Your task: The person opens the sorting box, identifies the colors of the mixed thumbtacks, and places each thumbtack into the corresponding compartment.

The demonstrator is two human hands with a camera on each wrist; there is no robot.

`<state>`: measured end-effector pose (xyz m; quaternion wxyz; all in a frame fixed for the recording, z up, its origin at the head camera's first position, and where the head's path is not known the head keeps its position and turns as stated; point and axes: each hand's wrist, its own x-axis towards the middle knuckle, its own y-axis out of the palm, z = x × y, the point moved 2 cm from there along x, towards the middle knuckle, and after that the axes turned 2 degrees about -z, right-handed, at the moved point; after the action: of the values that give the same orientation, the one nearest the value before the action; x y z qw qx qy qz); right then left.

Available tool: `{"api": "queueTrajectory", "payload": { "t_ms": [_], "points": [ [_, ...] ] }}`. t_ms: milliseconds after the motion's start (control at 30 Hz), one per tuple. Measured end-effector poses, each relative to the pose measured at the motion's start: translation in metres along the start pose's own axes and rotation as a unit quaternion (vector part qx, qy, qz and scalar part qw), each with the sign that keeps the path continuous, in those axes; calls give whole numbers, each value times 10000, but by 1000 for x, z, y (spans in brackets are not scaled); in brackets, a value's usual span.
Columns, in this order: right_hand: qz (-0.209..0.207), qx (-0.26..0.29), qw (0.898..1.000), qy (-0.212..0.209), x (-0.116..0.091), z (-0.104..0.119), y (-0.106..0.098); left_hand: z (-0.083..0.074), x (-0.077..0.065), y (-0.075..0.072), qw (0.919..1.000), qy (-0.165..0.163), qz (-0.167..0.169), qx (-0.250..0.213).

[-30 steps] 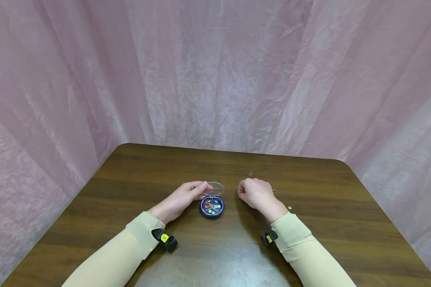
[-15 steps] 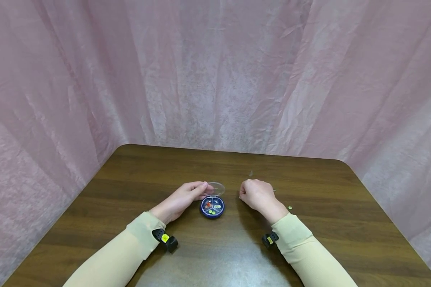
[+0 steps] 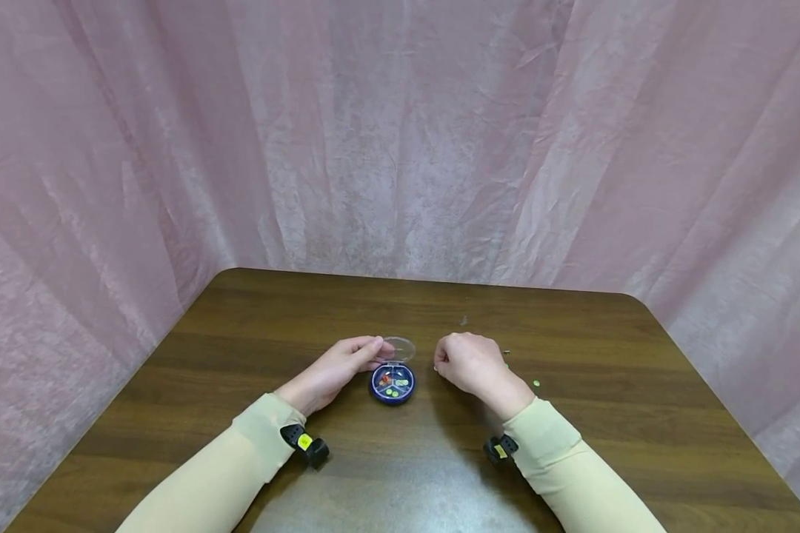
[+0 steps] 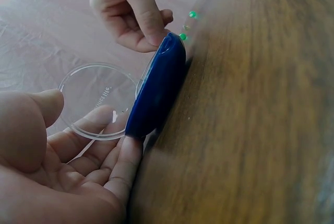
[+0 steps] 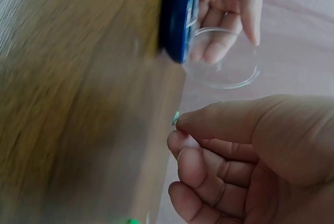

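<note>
A round blue pill case [image 3: 392, 401] stands on the table with its clear lid [image 3: 401, 348] raised. Three compartments show inside, with red-orange pieces at upper left, pale green ones at upper right and green discs in the front one. My left hand [image 3: 333, 372] holds the lid, thumb at its edge and fingers behind it, with a finger against the case in the left wrist view. To the right of the case, my right hand [image 3: 470, 363] pinches a small green disc [image 5: 175, 118] between thumb and index finger; its other fingers are curled.
Beyond the right hand, a loose green disc [image 3: 536, 383] and a tiny metallic-looking piece [image 3: 507, 352] lie on the wooden table [image 3: 607, 414]. A small clear scrap [image 3: 464, 320] lies farther back. Pink curtains [image 3: 400, 148] hang behind the table.
My right hand has moved slightly left toward the pill case, a small pale speck now showing at its fingertips. The left hand keeps its hold on the lid.
</note>
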<state>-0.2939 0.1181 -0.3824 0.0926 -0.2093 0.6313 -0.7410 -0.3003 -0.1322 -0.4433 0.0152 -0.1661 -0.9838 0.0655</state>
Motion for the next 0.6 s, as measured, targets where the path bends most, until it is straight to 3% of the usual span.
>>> {"api": "queueTrajectory", "payload": {
  "t_ms": [600],
  "points": [
    [-64,287,9991,-306,-6,18,-13,1,0,0,9999,69,59,-72]
  ]
}}
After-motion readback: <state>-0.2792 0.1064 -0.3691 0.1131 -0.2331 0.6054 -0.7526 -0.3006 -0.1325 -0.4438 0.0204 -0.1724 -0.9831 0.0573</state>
